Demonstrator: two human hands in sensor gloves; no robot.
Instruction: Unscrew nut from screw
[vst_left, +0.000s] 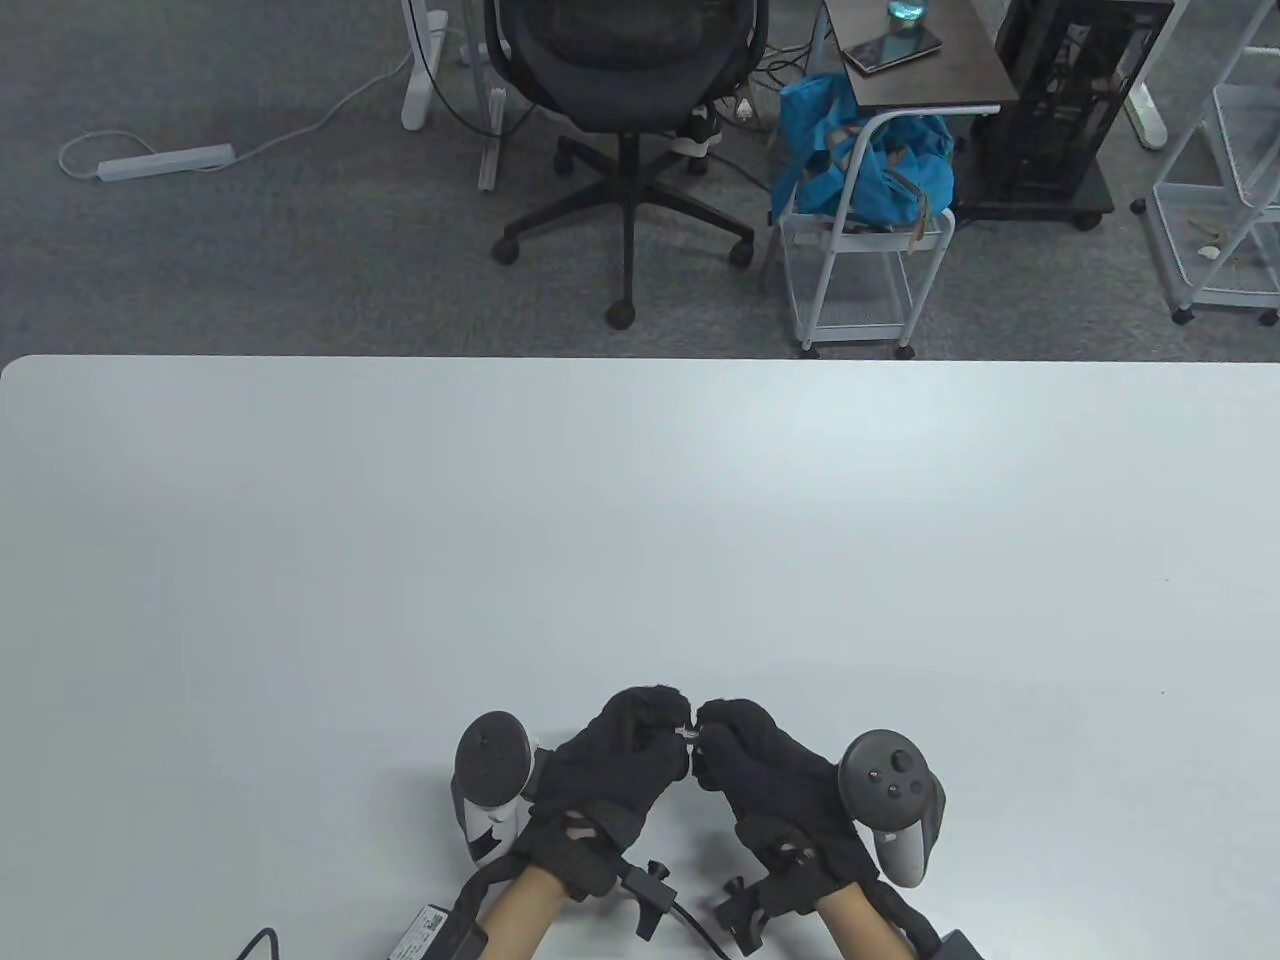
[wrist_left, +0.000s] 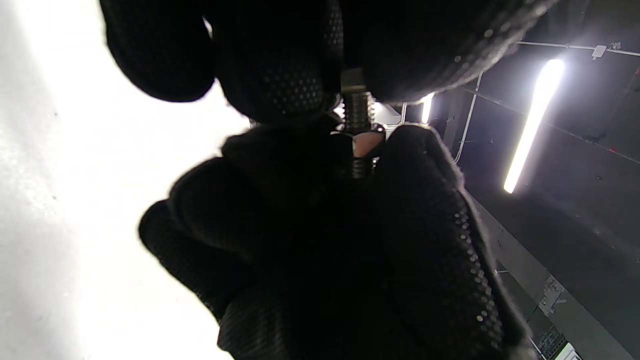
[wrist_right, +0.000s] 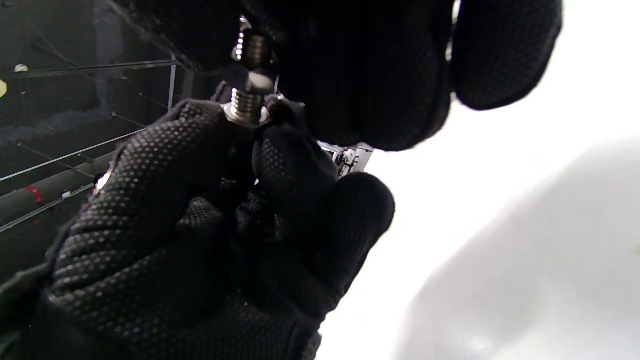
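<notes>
The screw (wrist_left: 358, 107) sits right between the two gloved hands, held above the near edge of the counter (vst_left: 640, 520), threads catching the light. The nut (wrist_left: 358, 141) rides on its shaft, with thread showing on both sides of it. In the left wrist view, the left hand (vst_left: 620, 760) pinches one end of the screw from above, fingers (wrist_left: 280, 75) clamped on it. The right hand (vst_left: 765, 780) has its fingers (wrist_right: 150, 165) closed around the nut. Knuckles nearly touching in the table view. Beyond the counter, an office chair (vst_left: 625, 80) and a blue bag (vst_left: 860, 150) on the floor.
</notes>
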